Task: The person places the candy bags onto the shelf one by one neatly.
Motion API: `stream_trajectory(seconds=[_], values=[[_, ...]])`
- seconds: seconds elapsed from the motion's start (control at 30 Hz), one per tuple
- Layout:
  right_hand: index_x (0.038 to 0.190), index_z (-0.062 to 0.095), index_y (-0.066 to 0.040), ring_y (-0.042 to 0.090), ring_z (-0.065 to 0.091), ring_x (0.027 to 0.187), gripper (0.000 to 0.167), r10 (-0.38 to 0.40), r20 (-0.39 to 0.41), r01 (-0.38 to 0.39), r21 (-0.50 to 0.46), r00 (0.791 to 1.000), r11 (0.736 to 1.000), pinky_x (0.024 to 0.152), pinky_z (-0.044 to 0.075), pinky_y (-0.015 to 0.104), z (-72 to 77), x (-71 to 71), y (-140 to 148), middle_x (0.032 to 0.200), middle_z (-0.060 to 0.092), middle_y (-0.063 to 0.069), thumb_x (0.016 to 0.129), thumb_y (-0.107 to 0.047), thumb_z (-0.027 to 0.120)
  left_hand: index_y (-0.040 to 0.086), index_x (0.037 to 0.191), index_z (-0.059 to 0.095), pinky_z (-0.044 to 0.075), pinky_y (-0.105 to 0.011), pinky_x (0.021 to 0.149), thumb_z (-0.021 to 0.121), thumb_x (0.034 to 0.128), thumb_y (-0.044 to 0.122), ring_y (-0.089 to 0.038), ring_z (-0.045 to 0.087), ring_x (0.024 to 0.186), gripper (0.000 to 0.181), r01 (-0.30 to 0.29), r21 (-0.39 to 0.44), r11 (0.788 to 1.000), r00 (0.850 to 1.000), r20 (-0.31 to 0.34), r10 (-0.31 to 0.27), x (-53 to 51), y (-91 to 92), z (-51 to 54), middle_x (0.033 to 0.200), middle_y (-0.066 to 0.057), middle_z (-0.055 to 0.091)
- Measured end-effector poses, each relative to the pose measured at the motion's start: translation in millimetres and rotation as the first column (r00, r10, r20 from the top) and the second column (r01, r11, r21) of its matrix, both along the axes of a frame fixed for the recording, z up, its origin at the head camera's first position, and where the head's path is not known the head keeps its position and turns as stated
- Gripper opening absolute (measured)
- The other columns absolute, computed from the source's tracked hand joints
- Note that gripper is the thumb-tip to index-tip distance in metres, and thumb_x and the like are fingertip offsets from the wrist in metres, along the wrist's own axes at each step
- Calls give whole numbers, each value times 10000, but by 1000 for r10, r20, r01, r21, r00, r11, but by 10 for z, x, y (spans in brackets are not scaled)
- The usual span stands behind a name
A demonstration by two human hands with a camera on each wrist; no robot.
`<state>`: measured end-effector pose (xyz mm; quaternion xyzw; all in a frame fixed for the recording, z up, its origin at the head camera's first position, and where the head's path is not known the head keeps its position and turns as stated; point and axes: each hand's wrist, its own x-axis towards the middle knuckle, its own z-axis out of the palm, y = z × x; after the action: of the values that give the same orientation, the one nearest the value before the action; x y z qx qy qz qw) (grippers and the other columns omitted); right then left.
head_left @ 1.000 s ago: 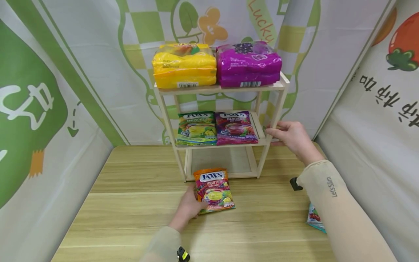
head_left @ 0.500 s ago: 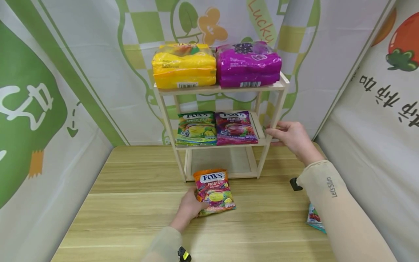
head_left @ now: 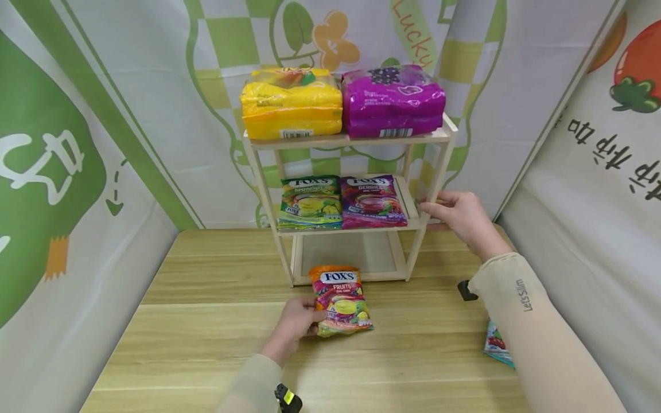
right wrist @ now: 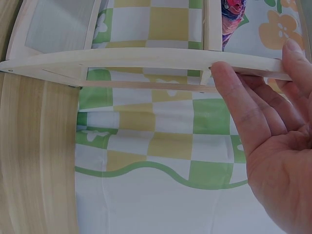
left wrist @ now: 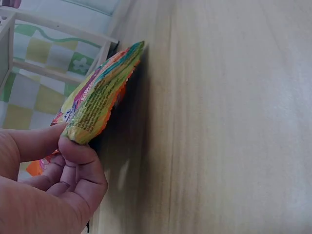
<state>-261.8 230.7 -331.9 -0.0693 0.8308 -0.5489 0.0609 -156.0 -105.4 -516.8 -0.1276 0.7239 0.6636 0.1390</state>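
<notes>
In the head view, an orange bag of Fox's Fruits candy (head_left: 343, 307) is at the front of the wooden shelf rack's bottom tier. My left hand (head_left: 296, 324) pinches the bag's left edge between thumb and curled fingers. The left wrist view shows the candy bag (left wrist: 100, 100) tilted above the wooden table, its printed back edge facing the camera. My right hand (head_left: 462, 218) holds the right front post of the shelf rack (head_left: 439, 172). In the right wrist view, thumb and fingers of the right hand (right wrist: 273, 117) grip that pale post (right wrist: 146, 57).
Green (head_left: 311, 203) and purple (head_left: 373, 202) Fox's bags lie side by side on the middle tier. A yellow pack (head_left: 291, 106) and a purple pack (head_left: 392, 103) sit on top. Another bag (head_left: 497, 344) lies on the table, partly hidden by the right sleeve.
The orange candy bag has shifted slightly to the right and its left side has lifted a little. My left hand has changed its angle on the edge. The right hand has stayed still.
</notes>
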Motion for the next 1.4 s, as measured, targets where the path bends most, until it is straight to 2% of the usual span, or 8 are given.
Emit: stream_trajectory(seconds=[0.33,0.6,0.7,0.93,1.13,1.4], values=[[1424,566,16,276,669,1173,546,-4,1,4,-7,1000,1000,867,615,296,-1,-3,4,1411,588,227,1009,-325,665,-141,1303,562,536,-253,617,687,939,38,-150,589,720,424,-10,55,998,1000,-26,11,-41,-61,72,935,-98,675],[1429,563,11,267,675,1164,550,-3,5,3,-10,1000,1000,866,615,298,-1,-4,6,1412,588,224,1008,-325,667,-92,1225,598,488,-214,578,692,942,47,-127,584,723,329,-57,86,995,997,-47,61,-66,-78,139,949,-81,662],[1429,563,10,261,677,1160,549,-4,5,4,-8,1000,1000,866,615,297,-2,-4,6,1413,587,223,1008,-326,666,-96,1219,590,504,-207,586,684,943,34,-127,600,738,320,-63,102,993,996,-61,69,-74,-86,156,968,-91,662],[1430,564,8,266,673,1168,545,-5,3,5,-1,1000,1000,865,615,296,-1,-6,6,1415,587,222,1011,-327,661,-114,1219,589,507,-200,637,651,948,9,-137,597,790,304,-76,127,989,991,-101,89,-106,-114,168,1000,-111,656],[1432,559,12,289,668,1177,546,-3,3,3,3,1000,1000,865,615,295,-2,-5,5,1416,586,224,1013,-324,659,-133,1222,568,519,-208,617,629,958,2,-137,609,788,303,-91,179,980,986,-121,114,-128,-146,179,1014,-121,655],[1443,547,10,319,653,1200,550,0,9,-1,2,1000,1000,869,613,293,-1,-4,6,1425,579,222,1017,-320,654,-113,1263,553,522,-235,637,608,982,37,-150,643,826,323,-105,215,971,986,-104,130,-158,-196,155,1071,-151,674]])
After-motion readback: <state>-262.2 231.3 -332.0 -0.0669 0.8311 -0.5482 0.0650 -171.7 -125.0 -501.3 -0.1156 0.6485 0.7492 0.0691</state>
